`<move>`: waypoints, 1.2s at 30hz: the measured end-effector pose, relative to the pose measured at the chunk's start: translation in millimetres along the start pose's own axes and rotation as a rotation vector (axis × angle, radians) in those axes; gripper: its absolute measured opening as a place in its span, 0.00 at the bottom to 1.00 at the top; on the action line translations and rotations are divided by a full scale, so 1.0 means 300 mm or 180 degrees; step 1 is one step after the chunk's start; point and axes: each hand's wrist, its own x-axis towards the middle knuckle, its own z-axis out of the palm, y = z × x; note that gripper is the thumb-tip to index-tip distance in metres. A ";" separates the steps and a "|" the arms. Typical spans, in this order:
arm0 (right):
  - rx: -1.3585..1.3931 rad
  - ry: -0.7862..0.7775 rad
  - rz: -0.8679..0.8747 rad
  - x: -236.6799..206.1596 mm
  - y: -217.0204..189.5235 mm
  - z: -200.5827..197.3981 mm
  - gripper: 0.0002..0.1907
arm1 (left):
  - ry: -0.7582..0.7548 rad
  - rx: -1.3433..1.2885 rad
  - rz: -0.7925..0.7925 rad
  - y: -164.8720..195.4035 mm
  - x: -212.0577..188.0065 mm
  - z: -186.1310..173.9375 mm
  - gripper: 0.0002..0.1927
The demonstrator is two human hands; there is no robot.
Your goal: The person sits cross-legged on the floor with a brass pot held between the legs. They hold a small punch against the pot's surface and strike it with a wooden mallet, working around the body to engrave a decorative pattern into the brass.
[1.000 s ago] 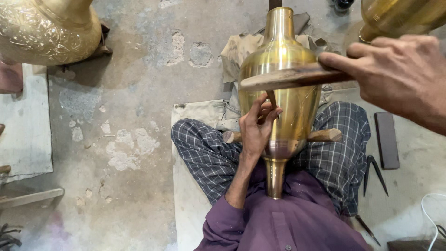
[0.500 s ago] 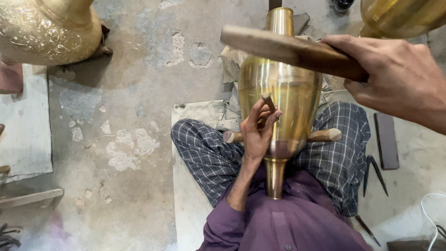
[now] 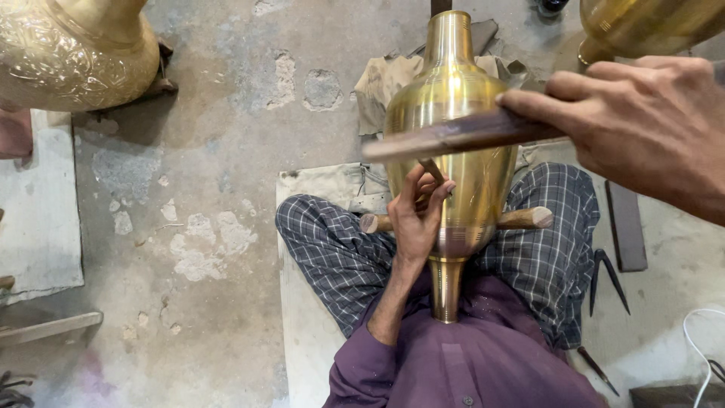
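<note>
A tall brass vase (image 3: pixel 453 113) lies across my lap on a wooden rod (image 3: pixel 529 219), neck pointing away from me. My left hand (image 3: pixel 419 215) rests against the vase's belly and pinches a thin metal punch (image 3: pixel 432 170) with its tip on the brass. My right hand (image 3: pixel 642 125) grips a flat wooden mallet stick (image 3: pixel 453 137), held level just above the punch's top end. My legs in checked trousers are folded under the vase.
An engraved brass pot (image 3: pixel 72 53) stands at the upper left and another brass vessel (image 3: pixel 649 23) at the upper right. Dark metal dividers (image 3: pixel 608 276) and a flat bar (image 3: pixel 625 227) lie on the concrete floor to my right. A cloth (image 3: pixel 381 83) lies behind the vase.
The wooden stick rose high half a second ago and has come back down onto the punch. My left hand and the vase have kept their place.
</note>
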 end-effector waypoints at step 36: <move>-0.0361 0.0048 -0.0461 -0.005 -0.047 0.008 0.28 | 0.0194 0.0033 -0.0298 0.016 -0.054 0.026 0.19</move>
